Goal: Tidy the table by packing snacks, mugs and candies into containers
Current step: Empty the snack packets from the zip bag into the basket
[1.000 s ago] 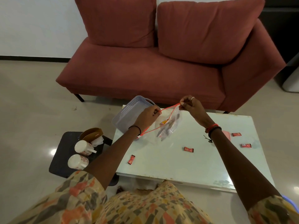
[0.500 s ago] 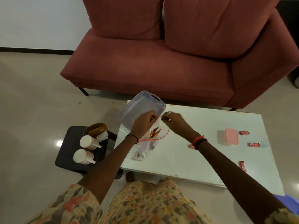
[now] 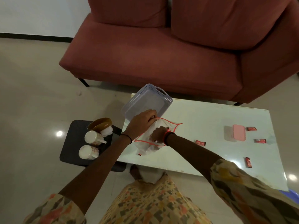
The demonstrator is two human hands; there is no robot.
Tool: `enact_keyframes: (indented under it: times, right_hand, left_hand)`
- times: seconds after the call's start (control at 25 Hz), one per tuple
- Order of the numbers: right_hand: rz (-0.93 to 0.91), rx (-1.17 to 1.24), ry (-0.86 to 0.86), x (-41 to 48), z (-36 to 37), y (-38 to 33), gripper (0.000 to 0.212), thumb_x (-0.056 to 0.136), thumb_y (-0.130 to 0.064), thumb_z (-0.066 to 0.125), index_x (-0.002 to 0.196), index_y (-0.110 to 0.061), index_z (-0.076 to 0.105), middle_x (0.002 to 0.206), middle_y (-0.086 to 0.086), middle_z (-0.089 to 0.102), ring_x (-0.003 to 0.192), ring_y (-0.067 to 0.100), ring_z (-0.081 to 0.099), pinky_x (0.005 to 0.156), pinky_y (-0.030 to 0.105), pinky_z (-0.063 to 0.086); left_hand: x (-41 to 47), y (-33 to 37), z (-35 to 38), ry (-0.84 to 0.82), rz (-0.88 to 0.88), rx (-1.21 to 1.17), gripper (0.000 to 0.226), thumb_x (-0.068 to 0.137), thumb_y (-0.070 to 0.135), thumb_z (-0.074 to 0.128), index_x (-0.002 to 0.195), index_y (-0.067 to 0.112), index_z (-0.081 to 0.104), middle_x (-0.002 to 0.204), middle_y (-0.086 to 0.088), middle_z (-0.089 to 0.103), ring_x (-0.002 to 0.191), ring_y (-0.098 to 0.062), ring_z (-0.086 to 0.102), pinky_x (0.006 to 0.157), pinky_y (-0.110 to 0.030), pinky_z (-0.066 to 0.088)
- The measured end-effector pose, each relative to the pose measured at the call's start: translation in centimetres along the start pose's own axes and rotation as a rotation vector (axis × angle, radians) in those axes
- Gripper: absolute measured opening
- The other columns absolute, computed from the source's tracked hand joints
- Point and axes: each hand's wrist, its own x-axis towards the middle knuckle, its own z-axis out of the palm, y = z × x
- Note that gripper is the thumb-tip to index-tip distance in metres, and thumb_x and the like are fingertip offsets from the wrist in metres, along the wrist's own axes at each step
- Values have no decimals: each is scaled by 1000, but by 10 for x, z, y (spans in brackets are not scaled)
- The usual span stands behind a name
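A clear plastic bag [image 3: 146,148] with a red rim lies on the left part of the white table [image 3: 202,115]. My left hand [image 3: 141,122] pinches the far edge of the rim and holds the mouth wide. My right hand [image 3: 157,133] is pushed into the bag up to the wrist, with its fingers blurred behind the plastic. Small wrapped snacks show dimly inside. Red candies lie loose on the table: one [image 3: 200,142] beside my right forearm, one [image 3: 248,162] near the front edge, and two [image 3: 251,129] by a pink-lidded box [image 3: 239,135].
A lavender perforated basket [image 3: 161,98] sits at the table's far left corner, just beyond my left hand. Two white mugs [image 3: 93,137] and a brown bowl [image 3: 101,125] rest on a low black stool [image 3: 72,143] left of the table. A red sofa [image 3: 161,62] stands behind.
The bag has come down from mid-air onto the table. My right hand let go of the rim and went inside the bag. My left hand kept its hold on the rim.
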Motion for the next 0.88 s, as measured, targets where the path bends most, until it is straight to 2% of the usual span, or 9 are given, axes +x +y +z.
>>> enact_keyframes:
  times: [0.08, 0.12, 0.2, 0.24, 0.4, 0.52, 0.64, 0.76, 0.88]
  right_hand:
    - [-81, -209, -13, 10, 12, -4, 48, 102, -36, 26, 141, -13, 42, 148, 11, 42, 137, 30, 38, 115, 38, 28]
    - [-81, -211, -7, 14, 14, -8, 46, 101, -34, 30, 136, -10, 48, 143, 12, 47, 134, 30, 41, 112, 36, 28]
    - [7, -49, 66, 25, 14, -14, 35, 97, -26, 40, 114, -4, 61, 123, 16, 61, 120, 30, 53, 101, 35, 34]
    - [36, -16, 105, 30, 16, -15, 33, 96, -24, 42, 110, -3, 63, 118, 17, 63, 115, 30, 54, 98, 36, 36]
    - [114, 26, 133, 53, 3, -24, 31, 95, -17, 45, 117, 1, 60, 118, 22, 62, 114, 36, 56, 76, 26, 42]
    - [157, 270, 171, 71, -22, -31, 29, 97, -13, 44, 119, 0, 58, 116, 19, 64, 113, 34, 56, 93, 38, 43]
    - [203, 464, 247, 86, -52, -31, 30, 96, -12, 47, 121, 1, 58, 118, 22, 64, 112, 35, 58, 96, 40, 45]
    - [187, 380, 286, 92, -79, -25, 31, 96, -6, 40, 125, -1, 52, 122, 21, 61, 114, 36, 57, 94, 44, 47]
    - [190, 318, 356, 87, -109, -19, 31, 95, -9, 45, 124, -11, 56, 123, 13, 63, 113, 30, 60, 90, 37, 47]
  left_hand:
    - [2, -4, -8, 0, 1, -40, 16, 95, 23, 49, 90, 8, 56, 87, -7, 65, 75, -15, 58, 72, -32, 54]
    - [4, -7, -12, 0, 3, -57, 16, 95, 21, 50, 90, 7, 57, 88, -8, 65, 77, -16, 59, 74, -33, 54]
    - [9, -15, -19, -5, 11, -79, 16, 94, 18, 51, 91, 4, 58, 90, -10, 65, 80, -18, 61, 76, -34, 55]
    - [9, -18, -21, -10, 17, -85, 16, 94, 18, 52, 92, 4, 58, 92, -10, 65, 82, -19, 61, 78, -33, 55]
    - [16, -40, -27, 1, 35, -110, 15, 93, 20, 54, 97, 6, 60, 99, -9, 68, 89, -16, 63, 85, -24, 52]
    - [32, -67, -38, 13, 23, -149, 15, 92, 19, 55, 98, 7, 61, 101, -9, 68, 92, -17, 64, 87, -25, 52]
    - [54, -96, -52, 0, 35, -190, 11, 90, 18, 58, 95, 8, 61, 98, -9, 67, 87, -12, 61, 79, -13, 49]
    - [76, -123, -67, -6, 28, -220, 8, 89, 19, 60, 90, 12, 60, 89, 2, 61, 79, -6, 57, 67, -1, 44]
    - [93, -147, -74, 27, 25, -262, 6, 88, 25, 61, 86, 18, 60, 82, 10, 56, 71, -4, 55, 67, -4, 43]
